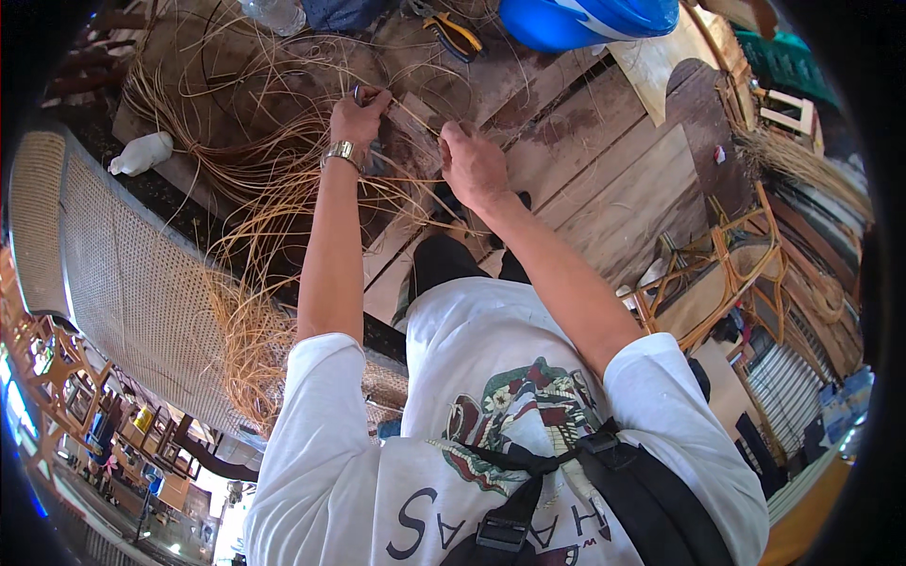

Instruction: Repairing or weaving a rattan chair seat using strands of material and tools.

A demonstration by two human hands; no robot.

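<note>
My left hand [359, 118], with a metal watch on the wrist, is closed around a small tool with a metal tip, held against thin rattan strands [274, 179]. My right hand [472, 165] pinches the same strands a little to the right, fingers closed on them. The pale strands fan out to the left and down over a wooden floor [604, 179] and trail across a woven cane panel [142, 283]. What lies under my palms is hidden.
A white plastic bottle [142, 153] lies at the left. Yellow-handled pliers [453, 33] and a blue plastic tub [585, 19] sit at the top. Rattan chair frames [727, 274] stand at the right, with more furniture frames at the lower left.
</note>
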